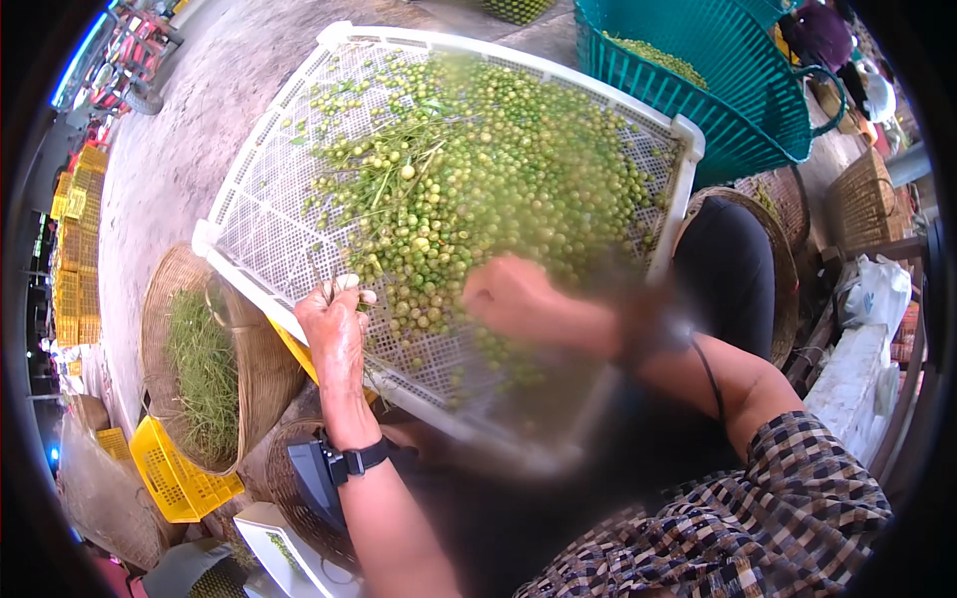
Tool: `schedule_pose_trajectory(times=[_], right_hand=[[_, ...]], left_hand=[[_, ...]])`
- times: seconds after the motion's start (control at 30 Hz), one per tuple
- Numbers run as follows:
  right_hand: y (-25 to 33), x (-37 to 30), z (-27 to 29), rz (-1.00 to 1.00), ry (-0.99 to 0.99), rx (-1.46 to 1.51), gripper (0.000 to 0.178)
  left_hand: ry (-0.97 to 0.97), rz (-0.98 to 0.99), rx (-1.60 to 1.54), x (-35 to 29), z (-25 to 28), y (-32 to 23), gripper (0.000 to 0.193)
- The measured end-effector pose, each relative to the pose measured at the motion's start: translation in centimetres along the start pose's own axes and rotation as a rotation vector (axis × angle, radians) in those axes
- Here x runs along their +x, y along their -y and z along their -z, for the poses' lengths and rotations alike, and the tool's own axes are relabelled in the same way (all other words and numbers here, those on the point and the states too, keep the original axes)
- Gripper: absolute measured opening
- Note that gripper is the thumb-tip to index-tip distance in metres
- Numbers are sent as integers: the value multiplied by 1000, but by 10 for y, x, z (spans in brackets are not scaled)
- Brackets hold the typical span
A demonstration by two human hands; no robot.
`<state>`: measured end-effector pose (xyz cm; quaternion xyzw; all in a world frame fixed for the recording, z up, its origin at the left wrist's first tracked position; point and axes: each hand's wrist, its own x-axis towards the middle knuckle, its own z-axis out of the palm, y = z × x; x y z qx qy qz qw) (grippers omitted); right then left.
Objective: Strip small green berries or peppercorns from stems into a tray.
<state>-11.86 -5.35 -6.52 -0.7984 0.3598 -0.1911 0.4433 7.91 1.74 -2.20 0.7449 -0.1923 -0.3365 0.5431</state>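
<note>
A white perforated plastic tray [264, 221] lies in front of me, heaped with small round green and yellowish fruits [518, 159]. Thin green stems [404, 149] are tangled among the fruits on the left of the heap. At the tray's near left edge my left hand [336, 317] is closed, its fingertips pinched on thin stems that stick out beside it. My right hand [513, 304] is curled over the near part of the fruits. A smear on the picture blurs it, and its fingertips are turned away, so what it holds is hidden.
Left of the tray stands a wicker basket [261, 364] of green stems, with a yellow crate [169, 468] by it. A teal plastic basket [688, 110] with more fruits is at the far right. White sacks [865, 319] lie at right. Yellow crates [80, 249] are stacked far left.
</note>
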Motion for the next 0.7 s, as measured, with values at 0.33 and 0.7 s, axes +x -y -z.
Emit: schedule_pose_trajectory(times=[0.33, 0.7], right_hand=[[28, 70, 2, 291, -177, -420, 5], [20, 111, 48, -26, 334, -861, 14]], left_hand=[[-101, -489, 666, 46, -7, 94, 30], [191, 91, -136, 11, -34, 20, 10]])
